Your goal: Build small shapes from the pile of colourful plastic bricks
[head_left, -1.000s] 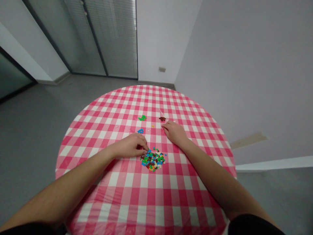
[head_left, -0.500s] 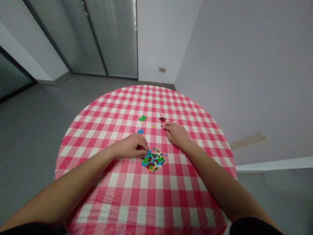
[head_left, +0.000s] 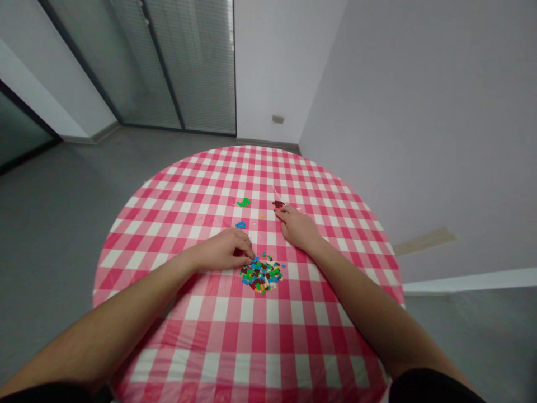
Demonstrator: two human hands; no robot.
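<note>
A heap of small, mixed-colour toy bricks point(head_left: 263, 277) lies on the table. My left hand point(head_left: 229, 249) rests at its upper left edge, fingers curled and thumb close to the fingertips; whether a brick is between them is too small to make out. Farther up, my right hand point(head_left: 298, 226) has its fingers pinched together at a tiny dark brown brick point(head_left: 275, 210). Just beyond those fingertips sits a group of brown bricks point(head_left: 278, 204). Green bricks point(head_left: 244, 202) form another group to its left, with blue bricks point(head_left: 240, 225) nearer my left hand.
The round table point(head_left: 260, 336) wears a red-and-white checked cloth under clear plastic. One small yellow piece point(head_left: 262, 216) lies between the colour groups. Behind the table stand a glass partition point(head_left: 193, 67) and a white wall point(head_left: 289, 67).
My right hand has shifted slightly away from me and left, bringing the small brown brick closer to the brown group. My left hand stays by the heap.
</note>
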